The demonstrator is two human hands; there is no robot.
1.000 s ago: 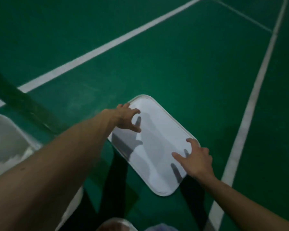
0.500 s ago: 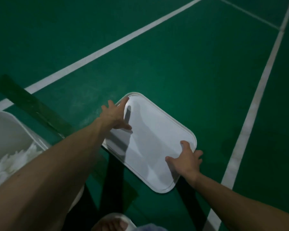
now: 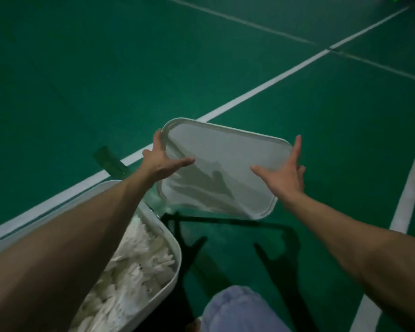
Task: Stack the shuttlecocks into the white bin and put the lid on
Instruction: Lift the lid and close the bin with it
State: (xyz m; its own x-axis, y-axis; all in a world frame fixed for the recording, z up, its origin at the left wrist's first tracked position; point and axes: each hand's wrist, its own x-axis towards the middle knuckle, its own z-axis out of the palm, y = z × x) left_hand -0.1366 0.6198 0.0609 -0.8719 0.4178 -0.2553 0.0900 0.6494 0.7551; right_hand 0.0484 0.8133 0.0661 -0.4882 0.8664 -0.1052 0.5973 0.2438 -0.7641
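Left hand (image 3: 163, 162), right hand (image 3: 282, 174) hold lid (image 3: 225, 154) beside bin (image 3: 177, 256).

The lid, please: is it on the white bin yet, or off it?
Off. The left hand and right hand hold the lid above the floor, beside the white bin, whose open top shows shuttlecocks.

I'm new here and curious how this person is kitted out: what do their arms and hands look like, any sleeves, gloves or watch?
The left forearm and right forearm are bare, with no sleeve in view. The left hand and the right hand wear no gloves, and no watch, band or ring shows on either, though the light is dim.
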